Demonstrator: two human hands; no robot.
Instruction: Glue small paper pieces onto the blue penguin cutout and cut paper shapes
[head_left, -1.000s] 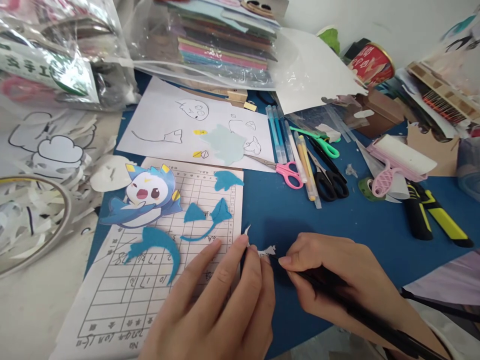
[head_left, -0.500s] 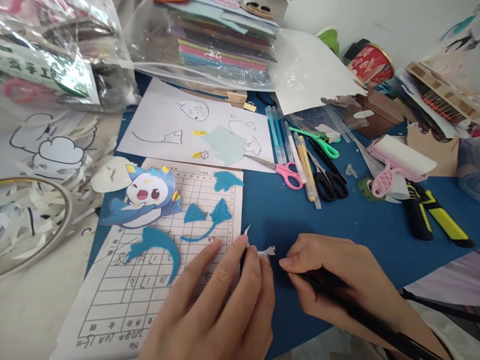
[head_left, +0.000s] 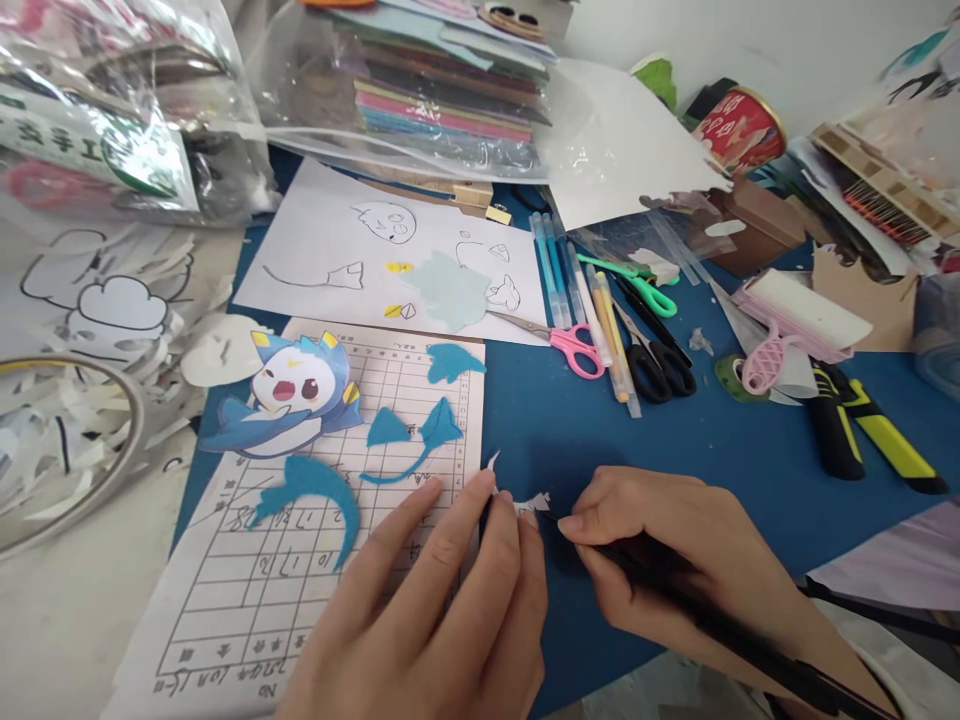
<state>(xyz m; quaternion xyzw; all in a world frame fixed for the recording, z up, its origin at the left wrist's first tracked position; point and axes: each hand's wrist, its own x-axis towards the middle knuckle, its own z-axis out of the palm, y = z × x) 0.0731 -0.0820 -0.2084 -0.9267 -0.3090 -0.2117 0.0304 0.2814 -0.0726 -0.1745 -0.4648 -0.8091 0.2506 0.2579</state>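
My left hand [head_left: 442, 590] lies flat with its fingers stretched, pressing a small white paper cutout [head_left: 534, 502] onto the blue surface; much of the cutout is hidden under the fingertips. In my right hand [head_left: 660, 560] is a black pen [head_left: 720, 625], its tip close to the cutout's right end. Left of my left hand, several blue felt pieces lie on a printed form [head_left: 225, 580]: a curved one [head_left: 330, 490], a triangle [head_left: 388, 428], a tailed one [head_left: 441, 424] and a jagged one [head_left: 454, 362]. A penguin-like character cutout [head_left: 300, 395] rests beside them.
Behind the form lies a sheet of line drawings [head_left: 315, 230]. Pink scissors [head_left: 576, 350], black scissors [head_left: 660, 370], markers [head_left: 555, 270] and a pink lint roller [head_left: 799, 320] lie to the right. Yellow-black pliers [head_left: 892, 440] are farther right. A tape ring [head_left: 139, 420] surrounds paper scraps at left.
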